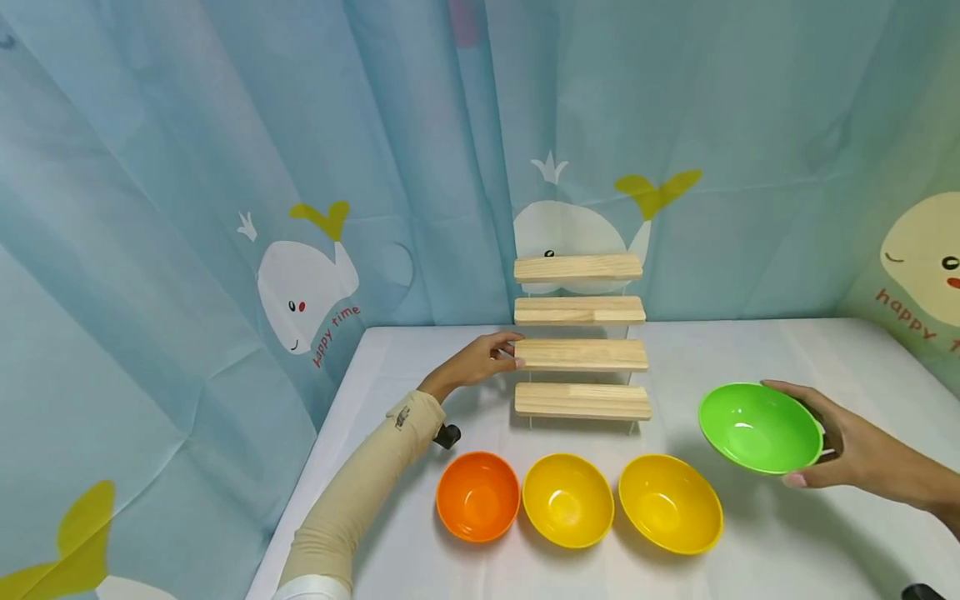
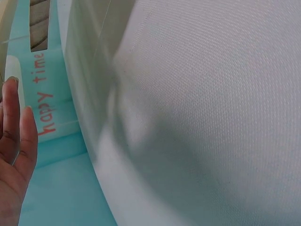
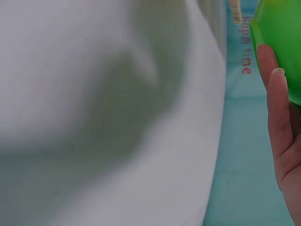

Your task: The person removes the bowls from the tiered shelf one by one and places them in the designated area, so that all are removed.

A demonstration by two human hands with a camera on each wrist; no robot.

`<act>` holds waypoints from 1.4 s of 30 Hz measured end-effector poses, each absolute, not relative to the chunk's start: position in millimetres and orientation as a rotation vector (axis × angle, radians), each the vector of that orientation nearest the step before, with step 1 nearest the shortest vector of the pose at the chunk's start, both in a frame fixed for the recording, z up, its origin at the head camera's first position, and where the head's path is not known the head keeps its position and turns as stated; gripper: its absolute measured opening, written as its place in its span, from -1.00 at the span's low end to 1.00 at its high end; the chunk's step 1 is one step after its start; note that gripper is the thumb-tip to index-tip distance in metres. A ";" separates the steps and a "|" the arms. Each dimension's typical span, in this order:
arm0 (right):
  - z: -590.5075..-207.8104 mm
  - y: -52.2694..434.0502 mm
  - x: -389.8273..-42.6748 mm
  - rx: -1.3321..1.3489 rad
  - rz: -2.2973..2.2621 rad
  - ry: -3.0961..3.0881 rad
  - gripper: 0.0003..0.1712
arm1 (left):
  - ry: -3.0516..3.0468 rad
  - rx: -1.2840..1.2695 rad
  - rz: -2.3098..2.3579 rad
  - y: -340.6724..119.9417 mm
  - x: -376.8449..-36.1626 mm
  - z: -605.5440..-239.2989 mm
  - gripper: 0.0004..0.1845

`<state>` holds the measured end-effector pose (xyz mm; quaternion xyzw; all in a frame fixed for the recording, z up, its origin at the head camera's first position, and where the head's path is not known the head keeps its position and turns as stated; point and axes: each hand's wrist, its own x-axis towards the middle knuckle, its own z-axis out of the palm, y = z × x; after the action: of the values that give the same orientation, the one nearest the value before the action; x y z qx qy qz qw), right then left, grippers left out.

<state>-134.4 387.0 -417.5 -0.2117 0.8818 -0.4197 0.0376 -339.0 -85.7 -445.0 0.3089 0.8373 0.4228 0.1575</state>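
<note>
A four-step wooden rack [image 1: 581,355] with pale boards stands toward the back of the table. My left hand [image 1: 480,358] pinches the left end of its second board from the bottom, thumb low and fingers above. Out to the right, my right hand [image 1: 855,442] holds a green bowl [image 1: 761,427] by its right side, raised over the table and tipped a little, hollow side up. The right wrist view shows fingers [image 3: 279,113] along the outside of that bowl. In front of the rack sit an orange bowl [image 1: 477,497] and two yellow bowls, one central [image 1: 567,502], one right [image 1: 670,505].
A white cloth covers the table [image 1: 675,358]. Behind and to the left hangs a blue curtain [image 1: 420,167] printed with whales, close behind the rack. The three bowls stand in a row, nearly rim to rim.
</note>
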 end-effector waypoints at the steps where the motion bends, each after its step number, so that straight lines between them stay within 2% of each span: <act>1: -419.4 388.1 -132.1 -0.652 -1.278 2.709 0.18 | 2.397 0.880 1.211 -85.8 -338.8 -444.5 -0.44; 16: -451.4 401.9 -108.7 -0.717 -1.303 2.545 0.12 | 2.409 0.855 1.202 -83.9 -339.1 -444.1 -0.42; 22: -460.1 405.2 -102.0 -0.652 -1.282 2.523 0.07 | 2.390 0.855 1.206 -83.8 -339.9 -444.9 -0.40; 29: -468.1 408.4 -98.9 -0.606 -1.286 2.493 0.03 | 2.370 0.859 1.227 -84.8 -340.2 -444.5 -0.39; 42: -476.4 415.1 -98.6 -0.682 -1.352 2.404 0.03 | 2.373 0.857 1.224 -84.5 -339.2 -444.7 -0.39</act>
<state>-98.6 415.1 -476.4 -0.2375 0.8366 -0.4704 0.1498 -339.2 -84.5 -444.7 0.3011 0.8342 0.4304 0.1678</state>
